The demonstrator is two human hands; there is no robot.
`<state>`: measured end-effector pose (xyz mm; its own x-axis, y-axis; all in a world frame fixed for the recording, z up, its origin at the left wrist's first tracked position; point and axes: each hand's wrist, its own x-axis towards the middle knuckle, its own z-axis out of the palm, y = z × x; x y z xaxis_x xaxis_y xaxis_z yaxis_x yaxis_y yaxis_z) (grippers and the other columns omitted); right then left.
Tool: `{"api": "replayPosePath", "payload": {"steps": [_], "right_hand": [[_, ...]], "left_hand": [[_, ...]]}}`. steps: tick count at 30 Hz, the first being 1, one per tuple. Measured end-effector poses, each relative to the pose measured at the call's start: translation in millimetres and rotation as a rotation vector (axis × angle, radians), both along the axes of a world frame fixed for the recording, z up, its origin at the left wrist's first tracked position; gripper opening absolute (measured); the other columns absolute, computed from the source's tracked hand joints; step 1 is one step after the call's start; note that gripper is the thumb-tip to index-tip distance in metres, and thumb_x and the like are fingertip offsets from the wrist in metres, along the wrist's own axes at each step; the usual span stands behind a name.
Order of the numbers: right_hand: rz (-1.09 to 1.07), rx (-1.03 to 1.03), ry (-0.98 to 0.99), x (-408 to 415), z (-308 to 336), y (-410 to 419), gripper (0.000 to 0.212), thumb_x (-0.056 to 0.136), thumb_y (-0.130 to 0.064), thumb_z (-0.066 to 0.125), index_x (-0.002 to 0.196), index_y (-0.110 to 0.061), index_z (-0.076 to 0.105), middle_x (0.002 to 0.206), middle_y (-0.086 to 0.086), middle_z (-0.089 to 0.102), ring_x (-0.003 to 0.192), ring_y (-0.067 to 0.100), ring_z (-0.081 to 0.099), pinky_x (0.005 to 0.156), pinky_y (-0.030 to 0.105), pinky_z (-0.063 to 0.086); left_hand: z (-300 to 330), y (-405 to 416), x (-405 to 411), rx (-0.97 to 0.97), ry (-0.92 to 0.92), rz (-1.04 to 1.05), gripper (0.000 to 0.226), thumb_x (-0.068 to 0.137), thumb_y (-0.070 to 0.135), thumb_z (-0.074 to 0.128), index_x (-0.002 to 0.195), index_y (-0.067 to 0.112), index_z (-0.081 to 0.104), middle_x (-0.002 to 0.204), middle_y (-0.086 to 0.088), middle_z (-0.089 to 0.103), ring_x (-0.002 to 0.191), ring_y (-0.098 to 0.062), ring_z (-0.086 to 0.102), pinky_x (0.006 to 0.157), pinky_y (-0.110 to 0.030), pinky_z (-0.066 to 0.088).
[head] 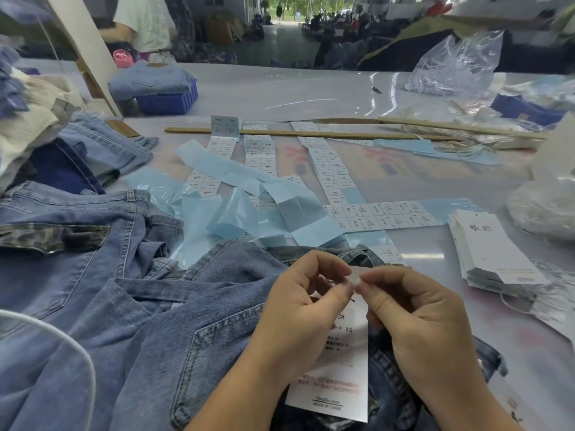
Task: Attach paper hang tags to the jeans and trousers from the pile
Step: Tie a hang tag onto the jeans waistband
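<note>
A white paper hang tag (334, 377) with printed text lies on blue jeans (193, 337) at the table's near edge. My left hand (298, 312) and my right hand (410, 309) meet at the tag's top end, thumbs and forefingers pinched together there. Whether a string runs between the fingers is too small to tell. More jeans and trousers (62, 231) are piled at the left. A stack of white hang tags (488, 250) sits at the right.
Strips of size stickers on pale blue backing (379, 214) spread across the middle of the table. Two wooden sticks (311, 133) lie behind them. A clear plastic bag (457, 70) stands far right, a blue crate (168, 102) with folded jeans far left. A person stands at the back.
</note>
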<state>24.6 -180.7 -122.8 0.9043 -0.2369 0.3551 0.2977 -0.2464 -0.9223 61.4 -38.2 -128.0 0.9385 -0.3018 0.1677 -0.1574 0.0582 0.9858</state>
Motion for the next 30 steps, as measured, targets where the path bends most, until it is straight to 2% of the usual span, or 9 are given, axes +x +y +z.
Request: {"api": "replayPosePath", "payload": {"steps": [6, 10, 14, 17, 20, 22, 23, 26, 30], "right_hand": [[0.011, -0.051, -0.011, 0, 1, 1, 0.011, 0.074, -0.03, 0.071, 0.082, -0.036, 0.075, 0.066, -0.009, 0.07, 0.055, 0.005, 0.063, 0.055, 0.012, 0.048], [-0.019, -0.136, -0.02, -1, 1, 2, 0.011, 0.075, -0.026, 0.071, 0.082, -0.033, 0.074, 0.072, -0.012, 0.072, 0.068, 0.006, 0.068, 0.061, 0.01, 0.049], [-0.046, -0.225, -0.019, 0, -2, 2, 0.025, 0.077, -0.008, 0.077, 0.081, -0.032, 0.072, 0.071, -0.013, 0.071, 0.069, 0.007, 0.066, 0.061, 0.009, 0.047], [-0.03, -0.215, -0.006, 0, -3, 0, 0.029, 0.079, -0.005, 0.076, 0.08, -0.033, 0.072, 0.069, -0.011, 0.07, 0.067, 0.009, 0.066, 0.06, 0.011, 0.048], [0.011, -0.134, 0.021, 1, -8, -1, 0.039, 0.081, 0.002, 0.073, 0.083, -0.036, 0.066, 0.071, -0.003, 0.066, 0.064, 0.014, 0.062, 0.06, 0.024, 0.051], [0.037, -0.075, 0.046, 3, -10, -3, 0.046, 0.081, 0.008, 0.071, 0.087, -0.037, 0.06, 0.073, 0.004, 0.061, 0.066, 0.024, 0.059, 0.062, 0.034, 0.05], [0.052, -0.068, 0.057, 3, -11, -3, 0.048, 0.081, 0.01, 0.07, 0.087, -0.037, 0.058, 0.074, 0.005, 0.06, 0.066, 0.026, 0.058, 0.061, 0.035, 0.049], [0.086, -0.101, 0.075, 4, -13, -6, 0.051, 0.082, 0.013, 0.066, 0.085, -0.037, 0.056, 0.072, 0.004, 0.059, 0.062, 0.02, 0.056, 0.058, 0.023, 0.047], [0.071, -0.168, 0.083, 6, -14, -6, 0.049, 0.081, 0.013, 0.065, 0.084, -0.035, 0.054, 0.069, 0.003, 0.057, 0.057, 0.015, 0.052, 0.056, 0.019, 0.044]], "left_hand": [[-2, -1, 0, -0.007, -0.012, 0.004, 0.016, 0.079, 0.024, 0.066, 0.091, 0.034, 0.062, 0.083, 0.01, 0.062, 0.065, -0.01, 0.05, 0.06, -0.028, 0.044], [-3, -2, 0, -0.034, -0.006, -0.006, 0.024, 0.078, 0.019, 0.066, 0.094, 0.037, 0.059, 0.08, 0.007, 0.06, 0.065, -0.011, 0.049, 0.057, -0.022, 0.042], [-4, -1, 1, -0.035, 0.007, 0.004, 0.028, 0.077, 0.017, 0.067, 0.093, 0.038, 0.059, 0.074, 0.007, 0.06, 0.064, -0.009, 0.051, 0.056, -0.022, 0.042], [-5, -2, 1, 0.003, -0.015, 0.037, 0.027, 0.076, 0.019, 0.069, 0.092, 0.039, 0.06, 0.074, 0.008, 0.061, 0.064, -0.007, 0.053, 0.056, -0.029, 0.045], [-5, -4, -2, 0.071, -0.101, 0.076, 0.031, 0.08, 0.014, 0.072, 0.095, 0.04, 0.062, 0.076, 0.006, 0.063, 0.06, -0.004, 0.055, 0.059, -0.036, 0.049], [-7, -3, -3, 0.112, -0.167, 0.084, 0.037, 0.084, 0.006, 0.073, 0.099, 0.038, 0.065, 0.075, 0.008, 0.064, 0.058, -0.002, 0.055, 0.055, -0.025, 0.047], [-8, -3, -3, 0.137, -0.198, 0.085, 0.038, 0.085, 0.003, 0.071, 0.101, 0.038, 0.066, 0.075, 0.009, 0.064, 0.057, -0.001, 0.055, 0.055, -0.018, 0.045], [-9, -5, -6, 0.248, -0.318, 0.127, 0.042, 0.084, 0.0, 0.068, 0.108, 0.036, 0.067, 0.076, 0.013, 0.066, 0.067, -0.002, 0.062, 0.065, -0.011, 0.045], [-11, -8, -12, 0.387, -0.488, 0.231, 0.045, 0.081, 0.003, 0.064, 0.118, 0.029, 0.068, 0.083, 0.02, 0.064, 0.08, 0.0, 0.062, 0.075, -0.018, 0.05]]}}
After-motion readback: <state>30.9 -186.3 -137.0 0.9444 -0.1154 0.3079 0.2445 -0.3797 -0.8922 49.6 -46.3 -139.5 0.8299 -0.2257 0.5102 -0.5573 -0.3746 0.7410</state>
